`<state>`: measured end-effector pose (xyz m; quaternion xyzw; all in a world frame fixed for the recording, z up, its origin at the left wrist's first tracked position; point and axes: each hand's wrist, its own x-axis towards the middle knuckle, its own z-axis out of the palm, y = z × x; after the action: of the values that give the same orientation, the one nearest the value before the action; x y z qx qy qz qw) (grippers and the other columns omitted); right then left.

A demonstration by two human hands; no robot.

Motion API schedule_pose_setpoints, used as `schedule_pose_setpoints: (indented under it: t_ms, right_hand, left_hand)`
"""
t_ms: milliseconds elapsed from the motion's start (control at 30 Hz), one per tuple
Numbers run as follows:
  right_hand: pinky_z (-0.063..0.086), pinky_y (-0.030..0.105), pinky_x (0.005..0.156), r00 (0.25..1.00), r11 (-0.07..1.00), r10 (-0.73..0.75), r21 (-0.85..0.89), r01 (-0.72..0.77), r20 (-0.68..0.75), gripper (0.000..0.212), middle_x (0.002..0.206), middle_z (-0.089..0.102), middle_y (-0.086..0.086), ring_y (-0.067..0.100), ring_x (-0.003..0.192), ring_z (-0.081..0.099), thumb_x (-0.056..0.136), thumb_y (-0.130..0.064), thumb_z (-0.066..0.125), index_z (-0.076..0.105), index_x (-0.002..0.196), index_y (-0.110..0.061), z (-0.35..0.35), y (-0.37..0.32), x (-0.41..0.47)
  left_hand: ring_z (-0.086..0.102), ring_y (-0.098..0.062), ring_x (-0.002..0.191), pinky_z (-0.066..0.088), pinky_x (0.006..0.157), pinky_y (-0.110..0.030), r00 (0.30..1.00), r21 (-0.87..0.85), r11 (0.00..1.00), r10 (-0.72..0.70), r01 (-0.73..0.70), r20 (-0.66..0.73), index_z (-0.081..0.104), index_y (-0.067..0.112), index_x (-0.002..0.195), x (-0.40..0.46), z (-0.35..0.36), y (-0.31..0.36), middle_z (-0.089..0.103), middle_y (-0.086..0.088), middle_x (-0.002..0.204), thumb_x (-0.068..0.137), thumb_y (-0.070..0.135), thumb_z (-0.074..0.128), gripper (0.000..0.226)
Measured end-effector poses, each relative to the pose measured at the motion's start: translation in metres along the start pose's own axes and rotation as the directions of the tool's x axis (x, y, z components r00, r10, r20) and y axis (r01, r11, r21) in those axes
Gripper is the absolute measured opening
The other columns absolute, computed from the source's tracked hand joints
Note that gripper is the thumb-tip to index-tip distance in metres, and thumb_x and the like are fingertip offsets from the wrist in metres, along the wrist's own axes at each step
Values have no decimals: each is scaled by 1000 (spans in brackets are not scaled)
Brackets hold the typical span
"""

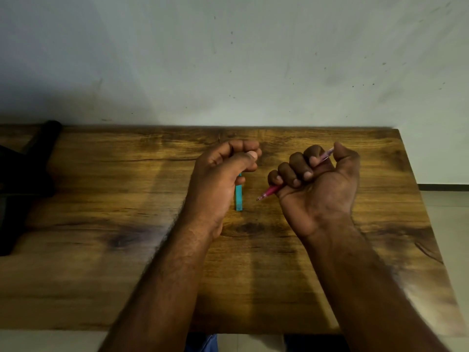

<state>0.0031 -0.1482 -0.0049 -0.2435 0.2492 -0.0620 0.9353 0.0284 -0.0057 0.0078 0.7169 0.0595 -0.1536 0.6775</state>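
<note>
We see a slim pink pen (269, 192), tip down-left, gripped in our fisted right hand (319, 189). Our left hand (220, 179) curls around a teal cap (238, 198) above the worktop (101, 199).

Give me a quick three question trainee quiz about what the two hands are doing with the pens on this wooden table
1. True or false: the right hand grips the pink pen in a closed fist.
2. Multiple choice: what does the left hand hold? A) a teal pen B) a black marker C) nothing
3. Fill in: the pink pen's writing tip points toward the ____ pen.

Key:
1. True; its fingers curl round the barrel, and the other end sticks out by the thumb.
2. A; the teal pen hangs down from the hand toward the wooden table.
3. Teal.
</note>
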Motion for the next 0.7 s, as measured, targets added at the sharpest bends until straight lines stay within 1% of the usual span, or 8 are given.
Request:
schedule_pose_setpoints:
  t_ms: [67,133,200,333,467,600,700]
  right_hand:
    - [33,31,57,1000,1000,-15,-13,15,-2,46,54,26,-1,16,51,22,98,-45,35,43,62,-17,1,0,0]
    - [33,31,58,1000,1000,2,11,-2,3,47,54,27,-2,15,52,22,98,-47,35,43,62,-17,1,-1,0]
    - [34,31,59,1000,1000,19,21,-19,16,49,55,27,-2,15,52,23,98,-50,35,43,62,-17,1,-2,0]
    - [33,30,56,1000,1000,-6,-5,6,17,47,53,26,-1,15,50,22,97,-45,34,40,60,-17,1,-2,-1]
    - [32,31,57,1000,999,30,18,-30,3,51,55,26,-2,15,52,21,98,-52,35,42,62,-17,1,-3,0]
    - [32,31,55,1000,1000,6,-29,-6,-7,47,51,24,-1,16,50,19,97,-43,35,39,58,-17,1,-2,-1]
    - [31,30,55,999,1000,25,-8,-26,-21,50,51,23,-1,16,51,18,97,-49,35,38,59,-17,1,-3,-1]
  left_hand:
    - [75,-18,105,53,92,-46,1000,2,1000,-5,5,-6,77,23,110,0,0,0,81,7,108,98,19,63,19]
    - [75,-19,105,53,92,-45,1000,2,1000,-8,8,-12,77,22,110,0,0,0,81,7,108,98,18,62,20]
    - [75,-19,105,53,91,-44,1000,3,1000,-9,9,-11,77,22,110,0,1,0,81,6,108,98,17,62,20]
    - [75,-17,104,53,91,-43,1000,7,1000,-9,9,-9,77,23,110,0,1,0,81,7,108,99,17,62,19]
    - [75,-17,104,53,92,-45,1000,9,1000,-10,10,-12,77,23,110,0,2,0,81,7,108,99,18,62,19]
    - [75,-17,104,53,93,-45,1000,8,1000,-9,9,-5,77,23,110,0,1,0,81,7,109,99,18,62,19]
    - [75,-19,105,53,92,-45,1000,1,1000,-5,5,-4,77,23,109,0,1,0,81,7,109,99,18,62,19]
